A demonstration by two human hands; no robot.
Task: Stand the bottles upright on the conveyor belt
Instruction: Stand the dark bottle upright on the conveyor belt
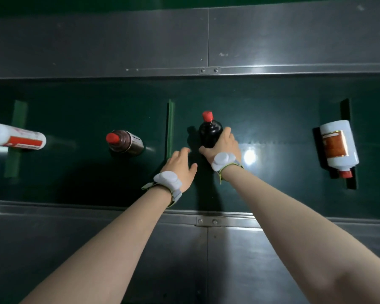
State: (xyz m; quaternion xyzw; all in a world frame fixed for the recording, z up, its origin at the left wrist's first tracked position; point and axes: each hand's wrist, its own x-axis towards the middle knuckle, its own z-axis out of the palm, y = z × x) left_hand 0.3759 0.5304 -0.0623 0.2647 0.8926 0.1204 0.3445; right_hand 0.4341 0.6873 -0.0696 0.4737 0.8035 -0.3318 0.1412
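Observation:
A dark brown bottle [209,131] with a red cap stands upright at the middle of the dark green conveyor belt [75,176]; my right hand [223,145] is wrapped around its near side. My left hand [181,166] hovers just left of it, fingers apart, holding nothing. Another brown bottle with a red cap [124,141] stands upright further left. At the far left a white bottle with a red label [15,137] looks upright too, leaning outward in the wide view. On the right, a white bottle with an orange label [338,147] lies flat, its cap toward me.
Green cleats cross the belt: one [170,128] just left of my hands, one [15,139] at the left, one [347,110] under the lying bottle. Grey metal side rails run along the far edge [184,44] and near edge [97,216]. White bands sit on both wrists.

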